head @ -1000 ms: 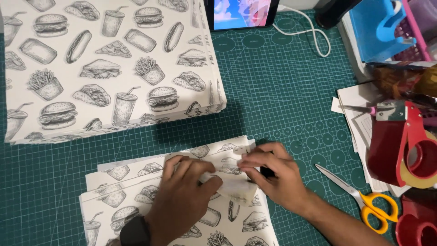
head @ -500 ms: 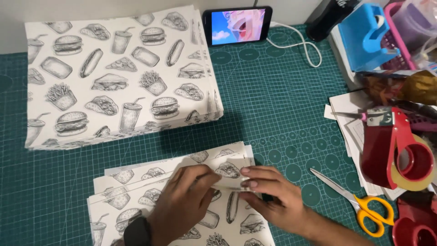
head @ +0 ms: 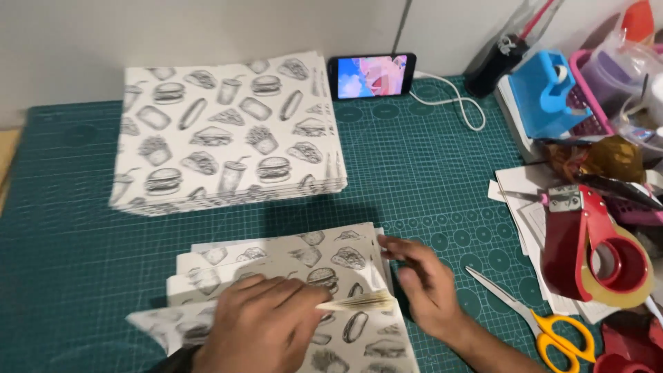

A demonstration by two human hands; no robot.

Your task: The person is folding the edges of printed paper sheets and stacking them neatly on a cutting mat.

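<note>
A: We locate the left hand (head: 259,321) near the front edge of the desk (head: 62,262); it lies palm-down on the small stack of printed paper sheets (head: 304,259), fingers bent and pinching a thin folded wad of sheets (head: 359,302) at its end.

B: Confirmed; we find the right hand (head: 425,287) just beside the stack's right edge; fingers loosely spread, gripping nothing, fingertips near the wad; it is blurred, so we cannot tell whether it touches the paper.

A: We note the large stack of the same printed paper (head: 228,138) toward the back left of the desk, well apart from both hands.

B: At the right edge we record yellow-handled scissors (head: 545,324), lying closed near the right hand; a red tape dispenser (head: 594,249) beyond them; a phone (head: 371,76) stands at the back edge.
</note>
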